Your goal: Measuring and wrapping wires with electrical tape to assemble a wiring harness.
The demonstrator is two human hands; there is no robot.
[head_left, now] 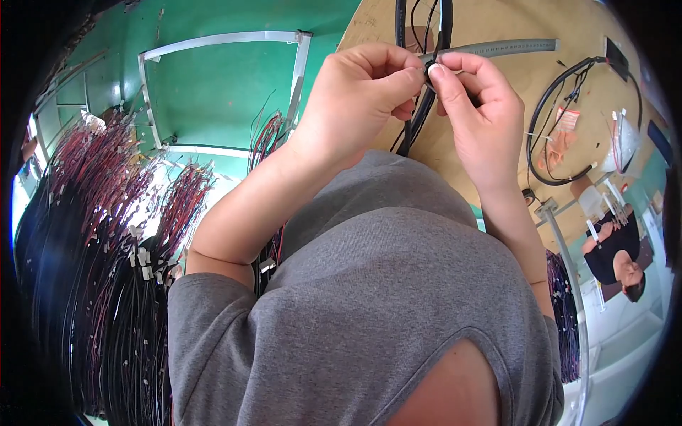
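My left hand (373, 89) and my right hand (479, 96) meet fingertip to fingertip over the wooden table. Both are closed in a pinch on a black cable (446, 25), where a small dark piece shows between the thumbs. Whether that piece is a tie or part of the cable, I cannot tell. Thinner black wires run beside the cable, which continues below my fingers toward the table's near edge. Behind my right fingertips lies a grey metal ruler (515, 47), its left part covered by my hands.
A looped black cable (531, 145) lies right on the table (490, 18), around an orange-and-white packet (563, 135). Left hang dense bundles of black and red wires (106, 234) near a metal frame (298, 71) above the green floor. Another person (614, 248) sits at far right.
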